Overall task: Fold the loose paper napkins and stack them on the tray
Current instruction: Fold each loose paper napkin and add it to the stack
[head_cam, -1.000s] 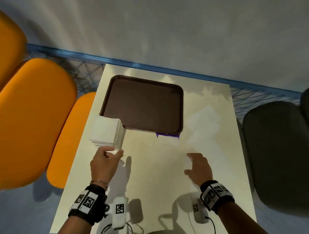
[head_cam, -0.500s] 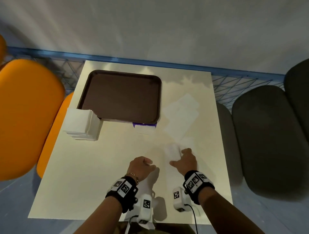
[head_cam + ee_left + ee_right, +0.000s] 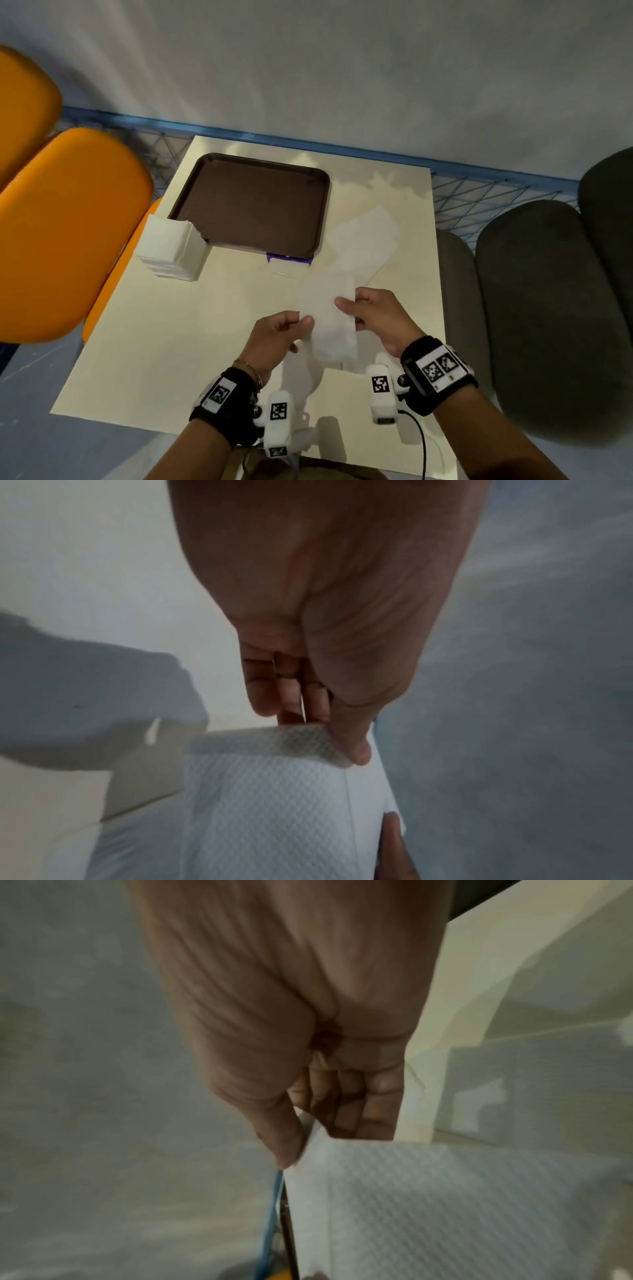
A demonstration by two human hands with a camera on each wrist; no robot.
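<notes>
A white embossed paper napkin (image 3: pixel 329 313) hangs lifted above the table's near half, held between both hands. My left hand (image 3: pixel 291 327) pinches its left edge; thumb and fingers show on the napkin (image 3: pixel 274 799) in the left wrist view. My right hand (image 3: pixel 356 308) pinches the right edge, thumb on top of the napkin (image 3: pixel 428 1204). Loose napkins (image 3: pixel 366 236) lie spread on the table to the right of the dark brown tray (image 3: pixel 253 205), which holds nothing. A thick stack of napkins (image 3: pixel 171 246) sits at the tray's near left corner.
The cream table (image 3: pixel 164 342) has a purple-edged packet (image 3: pixel 289 258) by the tray's near rim. Orange chairs (image 3: pixel 68 222) stand at the left, dark grey chairs (image 3: pixel 548 308) at the right. A blue wire rail (image 3: pixel 308 140) runs behind the table, against the grey wall.
My left hand came over from the stack to the napkin by my right hand. Both hands now pinch that napkin and have lifted it off the table.
</notes>
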